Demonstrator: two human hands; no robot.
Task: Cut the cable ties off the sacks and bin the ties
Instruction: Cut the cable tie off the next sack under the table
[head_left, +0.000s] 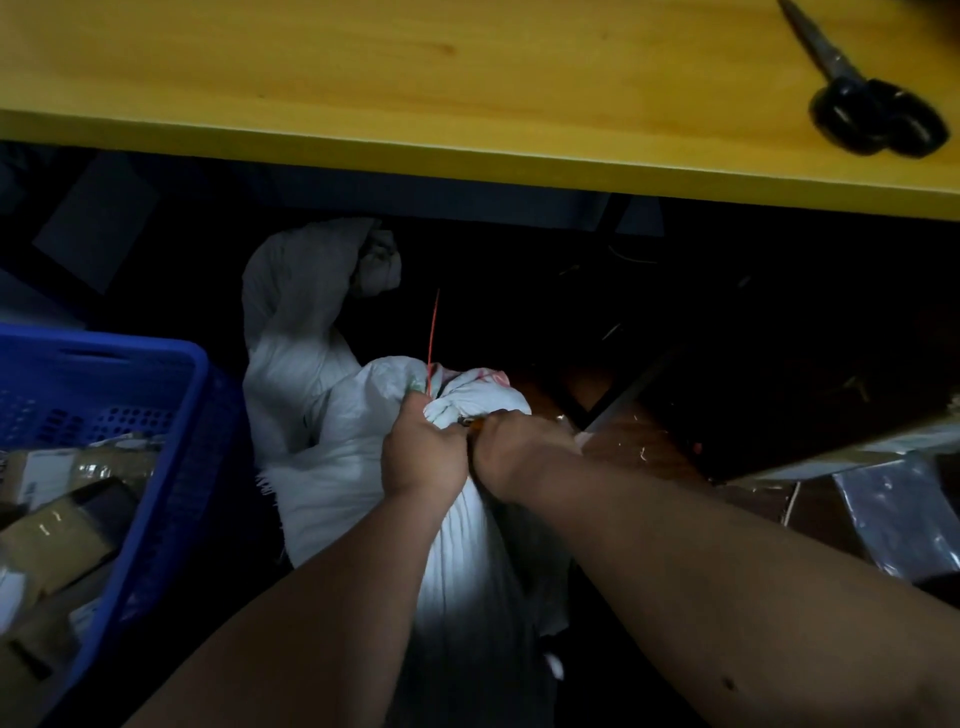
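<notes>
The tabletop (363, 78) spans twelve o'clock, scissors (872, 104) at one. At eight, the blue crate (171, 415) holds cardboard boxes. Centre, my sack (363, 467) is tied – red cable tie (432, 338) uncut, I judge. My left grip (423, 447) clenches its neck; my right grip (511, 447) is curled there, on what I cannot tell.

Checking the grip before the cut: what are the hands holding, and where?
Both the left hand and right hand grip the white sack at its bunched neck, beside the red tie.

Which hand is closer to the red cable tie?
Left. The left hand grips the sack neck right under the red cable tie; the right hand is further right.
</notes>
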